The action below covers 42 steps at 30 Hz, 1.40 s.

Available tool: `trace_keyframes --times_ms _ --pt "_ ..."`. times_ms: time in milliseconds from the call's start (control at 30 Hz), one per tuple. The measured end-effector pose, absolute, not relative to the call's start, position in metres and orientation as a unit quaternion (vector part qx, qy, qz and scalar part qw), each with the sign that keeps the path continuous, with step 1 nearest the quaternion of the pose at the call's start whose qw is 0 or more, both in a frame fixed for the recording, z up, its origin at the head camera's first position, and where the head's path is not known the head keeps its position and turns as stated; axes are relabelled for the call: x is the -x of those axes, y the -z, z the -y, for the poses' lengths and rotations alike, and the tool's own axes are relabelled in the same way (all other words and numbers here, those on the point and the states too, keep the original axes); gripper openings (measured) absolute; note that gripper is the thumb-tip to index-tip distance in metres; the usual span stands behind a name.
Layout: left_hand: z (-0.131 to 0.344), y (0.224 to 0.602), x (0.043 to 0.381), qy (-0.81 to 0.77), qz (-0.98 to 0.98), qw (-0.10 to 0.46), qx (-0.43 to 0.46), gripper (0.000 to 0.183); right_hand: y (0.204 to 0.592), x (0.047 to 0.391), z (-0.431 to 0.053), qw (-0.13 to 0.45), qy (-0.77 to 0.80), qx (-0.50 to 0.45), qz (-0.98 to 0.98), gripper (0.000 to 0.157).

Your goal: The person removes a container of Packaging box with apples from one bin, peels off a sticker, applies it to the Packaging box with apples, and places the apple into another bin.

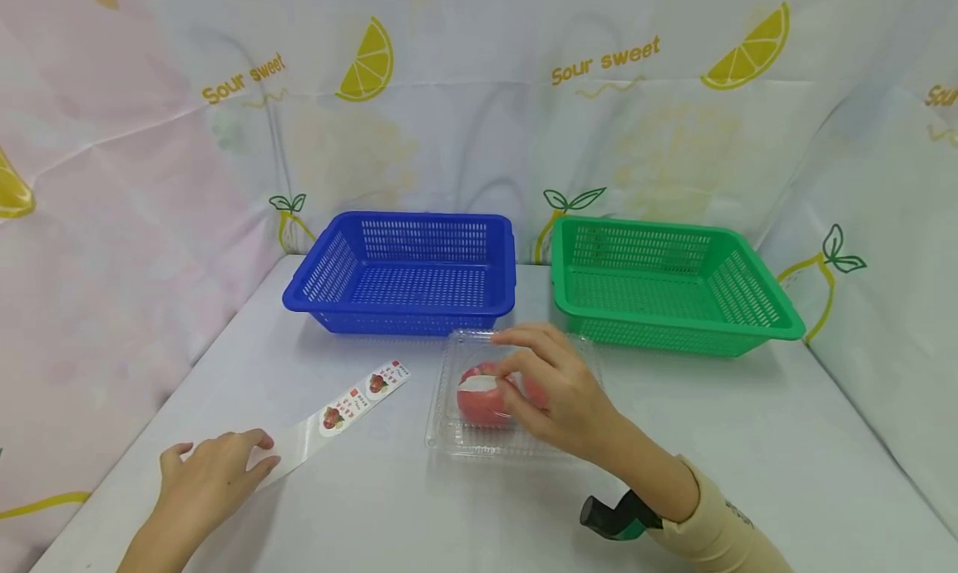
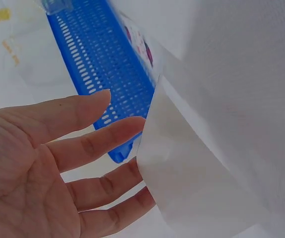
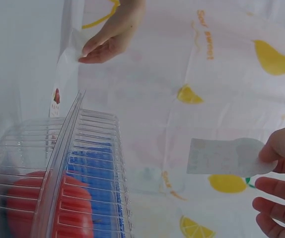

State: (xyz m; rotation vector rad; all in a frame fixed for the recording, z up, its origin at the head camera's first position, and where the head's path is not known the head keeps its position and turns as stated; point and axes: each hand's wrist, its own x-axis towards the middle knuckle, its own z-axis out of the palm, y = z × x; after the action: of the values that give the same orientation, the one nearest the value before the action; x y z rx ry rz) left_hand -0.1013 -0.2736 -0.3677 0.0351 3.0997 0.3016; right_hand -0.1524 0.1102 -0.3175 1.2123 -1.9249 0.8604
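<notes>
My right hand (image 1: 561, 394) is over a clear plastic clamshell box (image 1: 446, 436), pinching a peeled sticker (image 3: 217, 156) between thumb and index finger. The sticker's pale back shows in the right wrist view, and the other fingers are spread. Inside the closed box are red fruits (image 1: 482, 402) that look like apples, partly hidden by the hand. At the front left my left hand (image 1: 205, 477) is at the bare end of a strip of labels (image 2: 182, 158), with its fingertips against the backing and the thumb apart. Labels with red fruit pictures (image 1: 333, 417) remain on the strip's far part.
Behind the strip and box is a blue plastic basket (image 1: 412, 322). A green basket (image 1: 677, 333) stands at the back right. A white cloth with lemon prints (image 1: 479, 140) forms the walls around the white table (image 1: 359, 506). On the right wrist is a black strap (image 1: 624, 515).
</notes>
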Motion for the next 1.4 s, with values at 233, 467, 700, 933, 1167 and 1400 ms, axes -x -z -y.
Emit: trace_keyframes --times_ms 233,467,700,933,1167,1400 --pt "0.274 0.366 0.104 -0.097 -0.995 0.023 -0.006 0.026 0.317 0.153 -0.111 0.350 -0.327 -0.468 0.743 0.013" --pt "0.273 0.366 0.106 -0.094 -0.996 0.010 -0.007 0.024 0.317 0.152 -0.113 0.340 -0.324 -0.463 0.752 0.011" --pt "0.270 0.364 0.106 -0.091 -0.996 -0.018 -0.015 0.018 0.316 0.152 -0.114 0.339 -0.319 -0.461 0.756 0.012" --pt "0.263 0.361 0.109 -0.090 -0.995 -0.028 -0.026 0.017 0.316 0.153 -0.113 0.349 -0.319 -0.462 0.750 0.020" --pt "0.255 0.357 0.111 -0.085 -0.996 -0.024 -0.024 0.019 0.317 0.153 -0.114 0.348 -0.320 -0.461 0.751 0.019" --pt "0.247 0.355 0.110 -0.078 -0.996 -0.034 -0.031 0.017 0.318 0.151 -0.116 0.355 -0.319 -0.457 0.751 0.018"
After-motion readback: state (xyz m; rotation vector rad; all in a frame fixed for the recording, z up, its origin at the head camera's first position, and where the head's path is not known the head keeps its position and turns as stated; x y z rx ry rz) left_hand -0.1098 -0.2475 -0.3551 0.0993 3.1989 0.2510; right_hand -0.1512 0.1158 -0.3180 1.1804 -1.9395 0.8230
